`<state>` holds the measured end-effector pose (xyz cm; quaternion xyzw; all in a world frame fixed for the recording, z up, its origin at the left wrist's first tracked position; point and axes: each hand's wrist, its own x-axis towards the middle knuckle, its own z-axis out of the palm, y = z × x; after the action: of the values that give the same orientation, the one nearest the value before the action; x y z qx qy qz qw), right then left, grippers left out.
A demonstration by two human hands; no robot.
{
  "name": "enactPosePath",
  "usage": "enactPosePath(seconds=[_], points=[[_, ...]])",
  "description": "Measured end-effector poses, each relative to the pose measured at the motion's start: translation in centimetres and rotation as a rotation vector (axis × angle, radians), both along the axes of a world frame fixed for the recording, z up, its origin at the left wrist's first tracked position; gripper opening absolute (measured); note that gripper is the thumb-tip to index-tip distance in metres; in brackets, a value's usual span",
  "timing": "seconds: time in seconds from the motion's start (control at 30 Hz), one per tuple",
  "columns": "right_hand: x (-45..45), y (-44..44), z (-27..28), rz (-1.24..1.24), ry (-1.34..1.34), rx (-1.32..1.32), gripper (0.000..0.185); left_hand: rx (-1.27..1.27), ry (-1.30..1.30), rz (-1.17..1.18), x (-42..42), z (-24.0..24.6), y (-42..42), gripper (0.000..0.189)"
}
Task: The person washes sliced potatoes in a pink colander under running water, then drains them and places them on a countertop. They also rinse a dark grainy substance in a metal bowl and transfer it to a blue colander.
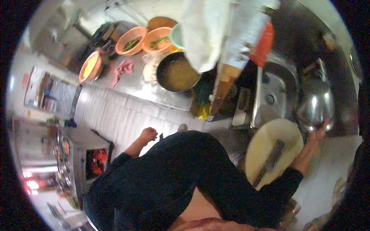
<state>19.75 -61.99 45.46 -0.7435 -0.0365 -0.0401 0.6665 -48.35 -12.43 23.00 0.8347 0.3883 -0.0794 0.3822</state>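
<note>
My left hand (149, 135) hangs over the pale floor at left of centre, its fingers curled and nothing visible in them. On the right, my right hand (315, 140) is blurred and reaches to the lower edge of a shiny steel vessel (316, 105); whether it grips the edge is unclear. Beside that forearm is a round, pale cutting board (257, 147) with a cleaver (270, 161) lying across it. A steel sink (276, 83) with a drain lies beyond the board, left of the vessel.
A large dark pan (179, 72) of brownish contents stands on a steel counter (138, 86). Behind are orange basins (118, 46) with green food, and a pink cloth (124, 70). Another basin (81, 76) holds yellow food. White material (202, 34) hangs at the top.
</note>
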Motion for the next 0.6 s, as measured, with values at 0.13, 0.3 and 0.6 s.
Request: enactPosePath(seconds=[0.13,0.3,0.6], points=[[-3.6,-0.7,3.9,0.102,0.2,0.176,0.063,-0.505,-0.153,0.636,1.9,1.5,-0.7,0.025],[-5.5,-1.6,7.2,0.154,-0.123,-0.728,0.043,-0.195,-0.152,0.454,2.5,1.8,2.5,0.021],[-20.6,5.5,12.6,0.349,0.01,-0.925,0.027,0.484,-0.442,0.469,3.5,4.5,23.0,0.032]])
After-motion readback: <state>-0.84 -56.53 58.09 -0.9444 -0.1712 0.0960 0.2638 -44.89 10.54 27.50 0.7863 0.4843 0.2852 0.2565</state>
